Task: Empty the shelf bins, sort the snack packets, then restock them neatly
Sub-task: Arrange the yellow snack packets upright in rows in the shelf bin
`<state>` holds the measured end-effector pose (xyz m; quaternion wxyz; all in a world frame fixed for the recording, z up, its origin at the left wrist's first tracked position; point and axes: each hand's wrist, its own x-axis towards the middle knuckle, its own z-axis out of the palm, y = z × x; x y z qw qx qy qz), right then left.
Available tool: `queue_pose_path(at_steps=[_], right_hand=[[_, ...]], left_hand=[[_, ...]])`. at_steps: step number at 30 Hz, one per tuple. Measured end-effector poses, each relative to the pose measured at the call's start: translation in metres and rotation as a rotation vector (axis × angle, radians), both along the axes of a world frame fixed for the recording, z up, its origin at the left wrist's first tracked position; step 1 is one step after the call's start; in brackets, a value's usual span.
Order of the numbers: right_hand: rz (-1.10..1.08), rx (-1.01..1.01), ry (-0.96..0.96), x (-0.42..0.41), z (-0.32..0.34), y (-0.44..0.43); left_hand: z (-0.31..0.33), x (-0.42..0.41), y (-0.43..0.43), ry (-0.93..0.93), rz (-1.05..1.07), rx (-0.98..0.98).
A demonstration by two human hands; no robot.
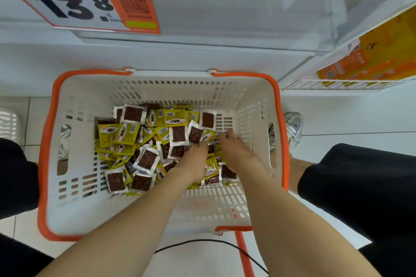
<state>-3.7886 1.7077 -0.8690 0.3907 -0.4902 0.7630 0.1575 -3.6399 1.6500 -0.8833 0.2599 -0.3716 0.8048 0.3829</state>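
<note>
The snack packets (144, 141) lie heaped in a white basket (74, 101) with an orange rim, which stands on the tiled floor (337, 119). Yellow ones and clear ones with brown filling are mixed together. Both hands are down inside it. The left hand (193, 157) has its fingers curled into the pile; whether they grip a packet I cannot tell. The right hand (234, 148), just beside it, rests on the heap with fingers loosely bent, holding nothing that shows. Above the basket is a clear plastic bin (247, 7), with a price sign (78, 0) reading 13.8 at its left. To the right a yellow-and-orange box (382, 51) sits on a wire shelf (337, 85). A grey sneaker (292, 128) stands just beside the basket's right wall, and a black cable (202, 242) trails across the floor near the loose orange handle (244, 254).
</note>
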Motion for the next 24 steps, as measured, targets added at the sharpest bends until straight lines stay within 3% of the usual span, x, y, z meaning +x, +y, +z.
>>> queue_pose_path(at_steps=[3, 7, 10, 14, 17, 21, 24], right_hand=[[0.011, 0.035, -0.021, -0.006, 0.001, -0.005], [-0.072, -0.028, -0.136, -0.011, 0.007, -0.016], [-0.168, -0.079, -0.189, -0.014, 0.018, -0.026], [-0.291, -0.155, -0.243, -0.022, 0.043, -0.037], [-0.436, -0.232, -0.29, -0.023, 0.065, -0.047], [-0.596, -0.346, -0.51, -0.017, 0.104, -0.063], [-0.442, -0.368, -0.647, -0.007, 0.141, -0.075]], left_hand=[[0.0, 0.001, -0.002, -0.072, 0.005, 0.137], [-0.002, 0.005, 0.003, -0.085, -0.136, 0.117], [0.011, 0.006, 0.0, -0.058, -0.129, 0.196], [0.034, 0.024, -0.026, -0.045, 0.07, 0.276], [0.062, 0.041, -0.05, 0.034, 0.369, 0.339], [0.098, 0.056, -0.071, 0.142, 0.686, 0.451], [0.125, 0.066, -0.084, 0.19, 0.763, 0.559]])
